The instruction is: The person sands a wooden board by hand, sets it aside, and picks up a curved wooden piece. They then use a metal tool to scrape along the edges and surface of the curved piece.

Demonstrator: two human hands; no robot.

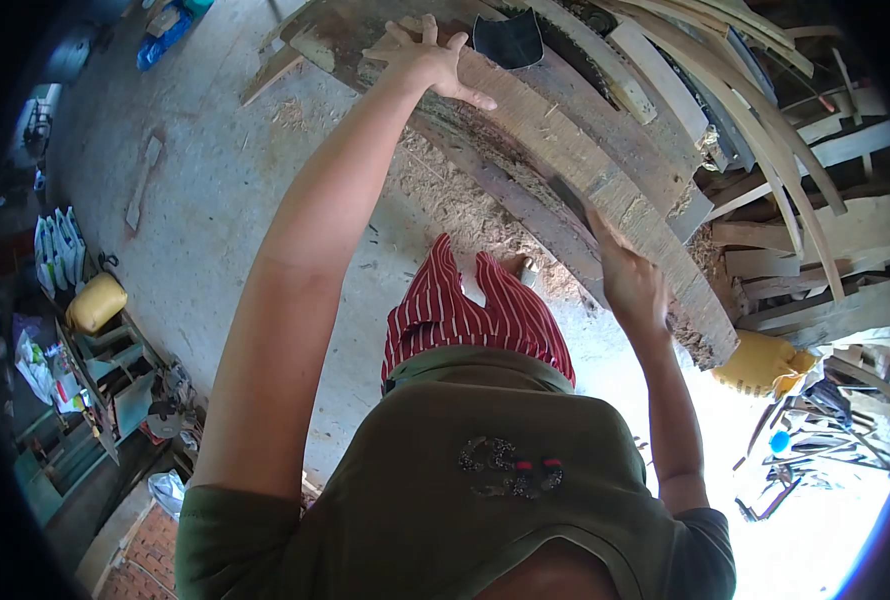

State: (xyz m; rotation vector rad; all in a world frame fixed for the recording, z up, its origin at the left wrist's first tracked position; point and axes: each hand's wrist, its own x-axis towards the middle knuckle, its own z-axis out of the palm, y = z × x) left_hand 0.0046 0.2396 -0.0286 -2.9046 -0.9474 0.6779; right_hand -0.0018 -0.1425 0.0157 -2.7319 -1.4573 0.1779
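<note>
Evidently, the edge of a long plank point(565, 140) is being worked with a bladed tool point(569, 198). The plank is found lying slantwise in front of the person, among other boards, with its rough, dark edge turned toward the striped trousers point(480, 315).

The left hand point(420, 62) is laid palm down near the plank's far end, fingers and thumb spread wide, with nothing grasped; a dark curved piece point(508, 40) is noted just beside it. The right hand point(633, 285) is curled firmly around the bladed tool, whose handle is hidden by the grip. The blade is seen along the rough edge; whether it bites into the wood cannot be told.

For sound work, the plank should be pressed down steadily by the left hand, and that hand should be kept well apart from the blade's line. A shallow, even angle is advised, so that the edge is pared without gouging. Strokes should be directed away from the legs, which are judged exposed. Firm footing should be ensured, as wood shavings point(445, 200) are scattered on the floor point(205, 170) beneath.
</note>
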